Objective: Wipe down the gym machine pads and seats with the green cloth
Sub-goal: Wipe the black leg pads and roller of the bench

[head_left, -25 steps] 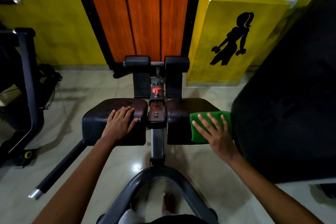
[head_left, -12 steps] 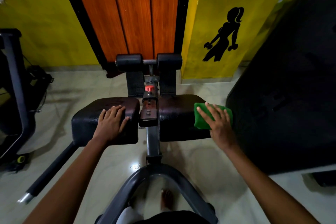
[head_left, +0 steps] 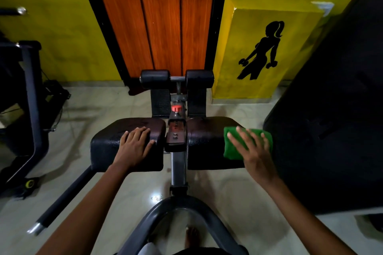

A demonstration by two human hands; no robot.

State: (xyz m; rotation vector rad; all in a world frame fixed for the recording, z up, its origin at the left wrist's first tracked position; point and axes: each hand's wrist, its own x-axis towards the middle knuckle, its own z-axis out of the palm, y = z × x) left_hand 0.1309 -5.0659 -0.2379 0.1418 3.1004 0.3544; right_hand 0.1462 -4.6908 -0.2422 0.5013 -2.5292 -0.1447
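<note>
— Under the right hand (head_left: pixel 256 154)?
— The green cloth (head_left: pixel 233 147), pressed flat-fingered on the right seat pad (head_left: pixel 204 141).
— The left hand (head_left: pixel 134 147)?
— Rested open on the left seat pad (head_left: pixel 107 143), holding nothing.

Both arms reach fwd and are nearly straight, seen from above. The left hand (head_left: pixel 135 146) lies flat, palm down, fingers close together and straight, thumb a bit out to the side. The right hand (head_left: pixel 253 152) is also flat w/ palm down, its fingers (head_left: pixel 235 139) spread wide and pointing fwd-left.
</note>
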